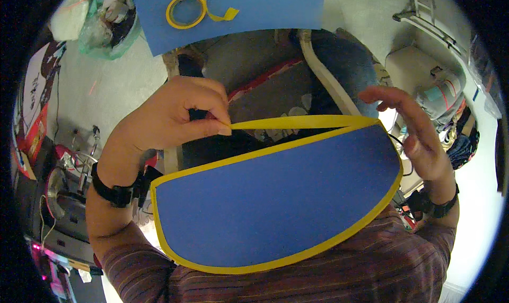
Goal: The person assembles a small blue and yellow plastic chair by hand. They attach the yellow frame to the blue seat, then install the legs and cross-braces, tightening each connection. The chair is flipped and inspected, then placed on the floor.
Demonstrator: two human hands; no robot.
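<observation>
Blue half-round panel [281, 199], edged in yellow, toward six o'clock
Left hand [172, 112] at ten o'clock, pinching; right hand [425, 144] at three, fingers spread, holding nothing (as far as shows). A yellow strip [297, 122] runs from the pinch to the panel's two-o'clock corner; uneven tension could crease it or set it crooked.

The person wears a dark maroon shirt [339, 266] with thin, paler stripes and 2 short sleeves [139, 266]. The left hand [199, 109] and right hand [420, 130] are bare; 1 black strap [108, 191] with chunky fittings circles each wrist.
</observation>
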